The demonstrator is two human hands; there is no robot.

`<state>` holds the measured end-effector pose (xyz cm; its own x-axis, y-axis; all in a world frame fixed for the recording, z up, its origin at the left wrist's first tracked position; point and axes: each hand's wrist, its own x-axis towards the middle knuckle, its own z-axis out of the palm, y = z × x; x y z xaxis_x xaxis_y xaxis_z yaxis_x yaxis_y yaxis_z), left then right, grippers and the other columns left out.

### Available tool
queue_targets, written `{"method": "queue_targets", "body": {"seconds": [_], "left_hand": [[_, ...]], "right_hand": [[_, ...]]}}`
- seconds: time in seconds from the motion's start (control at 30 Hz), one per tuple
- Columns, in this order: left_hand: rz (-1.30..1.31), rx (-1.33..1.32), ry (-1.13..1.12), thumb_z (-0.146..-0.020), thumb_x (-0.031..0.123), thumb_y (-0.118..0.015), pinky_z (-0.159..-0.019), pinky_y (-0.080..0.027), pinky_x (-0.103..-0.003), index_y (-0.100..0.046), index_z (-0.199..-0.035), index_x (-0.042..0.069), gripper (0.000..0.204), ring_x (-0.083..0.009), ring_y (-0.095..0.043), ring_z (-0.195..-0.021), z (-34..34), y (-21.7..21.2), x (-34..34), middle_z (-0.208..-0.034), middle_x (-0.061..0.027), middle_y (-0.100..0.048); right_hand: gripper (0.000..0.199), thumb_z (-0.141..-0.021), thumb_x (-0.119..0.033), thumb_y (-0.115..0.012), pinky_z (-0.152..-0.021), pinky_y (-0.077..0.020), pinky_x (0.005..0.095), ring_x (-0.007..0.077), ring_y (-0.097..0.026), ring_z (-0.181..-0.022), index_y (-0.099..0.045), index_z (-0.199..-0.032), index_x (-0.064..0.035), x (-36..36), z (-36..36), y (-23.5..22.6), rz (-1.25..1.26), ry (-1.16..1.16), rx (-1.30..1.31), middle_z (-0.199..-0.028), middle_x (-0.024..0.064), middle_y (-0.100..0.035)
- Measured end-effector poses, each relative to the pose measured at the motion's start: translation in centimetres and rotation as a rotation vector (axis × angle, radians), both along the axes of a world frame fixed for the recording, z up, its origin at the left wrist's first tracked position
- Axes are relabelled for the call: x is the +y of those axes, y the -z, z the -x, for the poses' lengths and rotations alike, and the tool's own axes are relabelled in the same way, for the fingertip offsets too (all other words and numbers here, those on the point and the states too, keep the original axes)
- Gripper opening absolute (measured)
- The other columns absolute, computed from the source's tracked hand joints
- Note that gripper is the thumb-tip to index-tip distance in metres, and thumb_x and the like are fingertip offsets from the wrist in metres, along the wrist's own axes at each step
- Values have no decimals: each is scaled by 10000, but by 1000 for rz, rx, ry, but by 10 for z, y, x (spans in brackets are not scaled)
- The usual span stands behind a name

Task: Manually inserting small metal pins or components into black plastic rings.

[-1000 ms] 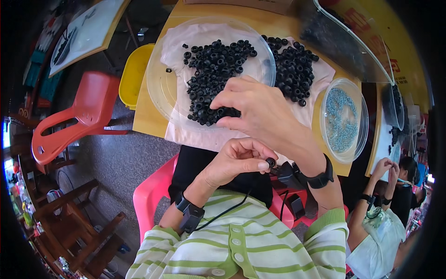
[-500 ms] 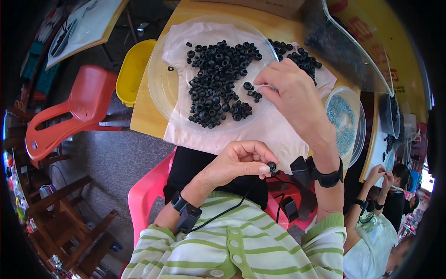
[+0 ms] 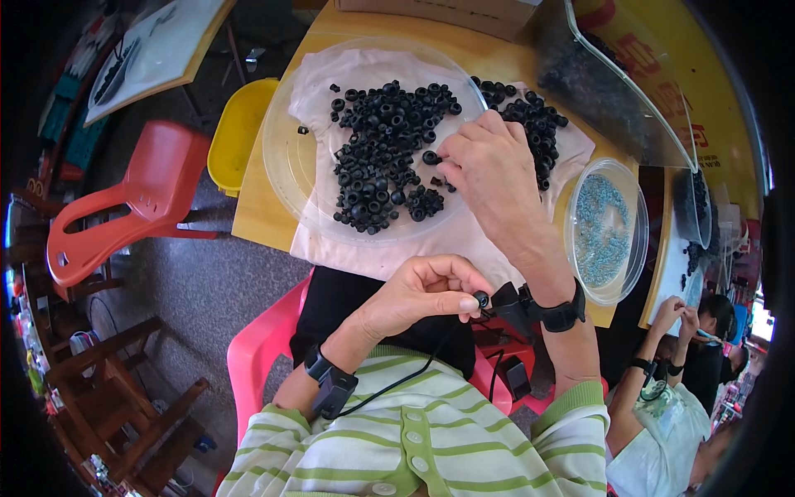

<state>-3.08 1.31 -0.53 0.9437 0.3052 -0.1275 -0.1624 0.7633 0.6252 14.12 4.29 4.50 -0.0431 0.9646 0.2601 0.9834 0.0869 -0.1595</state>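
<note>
My left hand (image 3: pixel 418 290) is in front of my lap, thumb and index finger pinching a small black ring-shaped part (image 3: pixel 481 299). Over the right side of a round clear plastic tray (image 3: pixel 280 166), my right hand (image 3: pixel 497 170) points its closed fingertips down at a small black round part (image 3: pixel 431 157). Whether anything is between those fingertips is hidden from me. A large heap of black rings and caps (image 3: pixel 377 149) lies in the tray. More black parts (image 3: pixel 542 124) are spread to the right, partly behind my right hand.
A pale pink cloth (image 3: pixel 356 257) lies on the wooden table (image 3: pixel 257 199). Right of it stands a clear round tub (image 3: pixel 639 240) of small blue pieces. A big clear bin (image 3: pixel 662 124) rises at the far right. A yellow basin (image 3: pixel 236 132) and red chair (image 3: pixel 157 178) stand left; another person (image 3: pixel 662 422) works at right.
My right hand has moved left and slightly down, its fingers now closing in at the loose black parts on the tray. My left hand keeps its pinch almost unmoved.
</note>
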Motion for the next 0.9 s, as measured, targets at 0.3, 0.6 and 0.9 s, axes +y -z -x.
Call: {"method": "queue_targets", "body": {"seconds": [0.3,0.6,0.9], "left_hand": [[9,17,-6,-841,36,-675,-704,-533,-267,-649,-1014,-23,185,-156,-638,-807,1,1,0,-936,-92,-632],[5,25,2,-840,32,-672,-703,-532,-265,-646,-1014,-19,183,-154,-638,-804,2,1,0,-925,-90,-637],[-5,19,-16,-842,60,-678,-705,-529,-267,-634,-1002,-17,182,-155,-636,-797,3,1,-1,-930,-108,-638]], "right_hand": [[114,-662,-119,-735,-848,-379,339,197,-535,-903,-676,-757,-95,4,0,10,-88,-28,67,-834,15,-629],[104,-660,-82,-670,-861,-383,367,228,-550,-860,-621,-749,-59,7,4,7,-77,-36,72,-777,47,-624],[122,-709,-70,-685,-684,-469,357,237,-578,-784,-611,-805,-67,-54,-3,-28,-34,114,291,-762,48,-620]]}}
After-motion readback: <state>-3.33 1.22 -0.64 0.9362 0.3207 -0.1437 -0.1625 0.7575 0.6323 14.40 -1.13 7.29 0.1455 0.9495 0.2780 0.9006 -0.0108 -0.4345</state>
